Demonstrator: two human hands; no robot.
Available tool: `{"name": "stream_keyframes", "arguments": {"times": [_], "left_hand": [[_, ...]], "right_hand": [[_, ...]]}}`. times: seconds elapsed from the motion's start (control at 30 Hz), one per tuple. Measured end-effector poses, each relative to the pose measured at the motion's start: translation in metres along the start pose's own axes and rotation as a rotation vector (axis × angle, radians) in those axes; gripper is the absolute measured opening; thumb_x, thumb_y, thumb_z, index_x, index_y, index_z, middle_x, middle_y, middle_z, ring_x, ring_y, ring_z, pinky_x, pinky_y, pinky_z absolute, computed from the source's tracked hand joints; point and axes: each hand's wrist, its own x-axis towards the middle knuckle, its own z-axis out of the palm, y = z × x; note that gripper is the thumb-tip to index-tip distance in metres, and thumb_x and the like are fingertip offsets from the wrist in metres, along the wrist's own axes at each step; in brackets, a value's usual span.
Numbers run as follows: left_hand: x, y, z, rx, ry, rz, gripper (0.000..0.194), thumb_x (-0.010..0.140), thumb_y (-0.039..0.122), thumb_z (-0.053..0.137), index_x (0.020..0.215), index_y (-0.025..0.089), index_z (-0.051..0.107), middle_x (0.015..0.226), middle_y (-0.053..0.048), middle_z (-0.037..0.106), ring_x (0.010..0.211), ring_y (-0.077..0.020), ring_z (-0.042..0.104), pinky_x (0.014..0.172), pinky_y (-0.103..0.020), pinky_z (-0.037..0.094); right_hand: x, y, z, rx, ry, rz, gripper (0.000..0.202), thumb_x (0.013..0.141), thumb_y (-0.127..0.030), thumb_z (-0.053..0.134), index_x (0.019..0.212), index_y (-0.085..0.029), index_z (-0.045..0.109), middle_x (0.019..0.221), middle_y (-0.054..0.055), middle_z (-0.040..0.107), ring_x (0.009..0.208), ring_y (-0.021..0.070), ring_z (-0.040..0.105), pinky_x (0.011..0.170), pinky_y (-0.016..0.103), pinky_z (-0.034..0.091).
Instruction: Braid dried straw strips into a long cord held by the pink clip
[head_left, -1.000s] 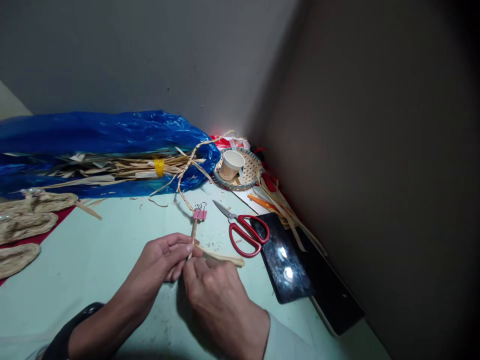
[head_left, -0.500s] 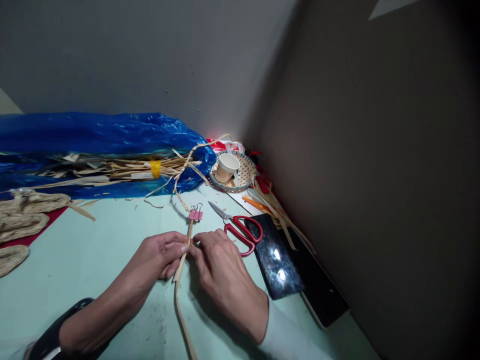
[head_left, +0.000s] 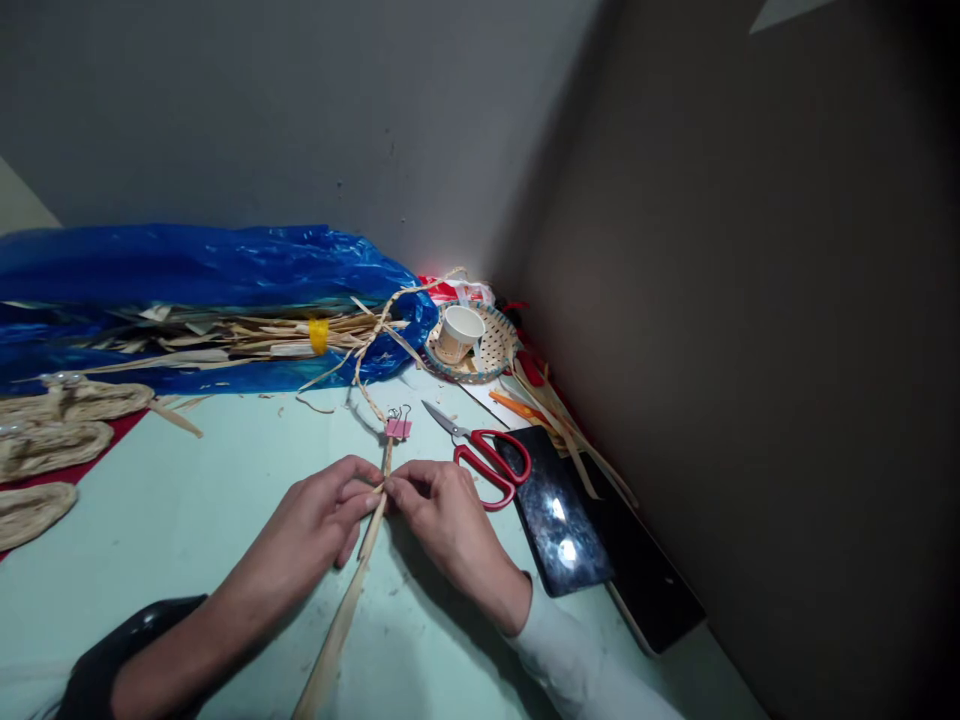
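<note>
A thin braided straw cord (head_left: pixel 371 397) runs down the table toward me, with a pink binder clip (head_left: pixel 398 429) on it. Just below the clip, my left hand (head_left: pixel 324 515) pinches the straw strands from the left. My right hand (head_left: pixel 441 507) pinches the same spot from the right, its fingertips meeting the left ones. Out from under the fingers, a loose flat straw strip (head_left: pixel 335 640) trails to the bottom edge. The exact crossing of the strands is partly hidden by my fingertips.
Red-handled scissors (head_left: pixel 487 462) lie right of my hands, touching a dark tablet-like slab (head_left: pixel 555 530). Behind are a blue plastic bag (head_left: pixel 187 262) of straw and a woven basket (head_left: pixel 499 345) holding a paper cup (head_left: pixel 459 335). Woven straw soles (head_left: pixel 56 445) lie at left.
Both hands stay at the braid below the clip, their fingertips drawn closer together. The loose strip's lower end has swung to the left. The whole view has shifted slightly.
</note>
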Motion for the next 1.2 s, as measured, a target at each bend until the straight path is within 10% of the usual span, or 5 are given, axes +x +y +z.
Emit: {"name": "stream_keyframes", "arguments": {"times": [0.4,0.7,0.93,1.07,1.2], "left_hand": [[-0.025,-0.008,0.026,0.663,0.257,0.480,0.035,0.094,0.026,0.043,0.078,0.020,0.073,0.068,-0.008,0.075,0.057,-0.0225,0.069,0.057,-0.031,0.047],[-0.027,-0.006,0.022,0.662,0.209,0.582,0.028,0.089,0.023,0.049,0.082,0.024,0.076,0.077,-0.010,0.079,0.067,-0.0263,0.071,0.065,-0.034,0.049],[-0.002,0.011,-0.005,-0.008,0.086,0.061,0.022,0.085,0.044,0.060,0.088,0.023,0.068,0.084,-0.004,0.072,0.085,-0.0263,0.064,0.079,-0.036,0.045],[0.008,0.006,0.005,-0.424,-0.186,-0.083,0.026,0.079,0.045,0.069,0.081,0.020,0.062,0.064,0.005,0.053,0.054,-0.0113,0.045,0.054,-0.024,0.036],[0.007,0.000,0.014,-0.504,-0.135,-0.198,0.033,0.074,0.047,0.073,0.082,0.018,0.059,0.061,0.009,0.045,0.043,-0.0041,0.023,0.042,-0.021,0.012]], "right_hand": [[0.000,0.006,0.004,0.398,-0.015,0.048,0.035,0.083,-0.024,0.055,0.052,-0.019,0.041,0.056,-0.005,0.032,0.058,0.0103,0.028,0.055,0.025,0.024],[0.000,0.012,0.004,0.721,-0.082,0.177,0.020,0.075,-0.031,0.069,0.070,-0.012,0.070,0.062,0.000,0.056,0.062,0.0123,0.044,0.060,0.024,0.034],[-0.003,0.010,0.000,0.763,-0.133,0.209,0.025,0.079,-0.035,0.068,0.071,-0.012,0.075,0.061,0.002,0.061,0.056,0.0109,0.046,0.055,0.022,0.035],[-0.002,0.010,0.000,0.802,-0.173,0.138,0.023,0.083,-0.031,0.063,0.078,-0.012,0.076,0.061,0.001,0.063,0.059,0.0136,0.054,0.066,0.026,0.044],[-0.005,0.006,-0.004,0.414,-0.082,0.023,0.024,0.088,-0.018,0.054,0.078,-0.014,0.076,0.070,0.003,0.070,0.069,0.0153,0.059,0.068,0.025,0.041]]}}
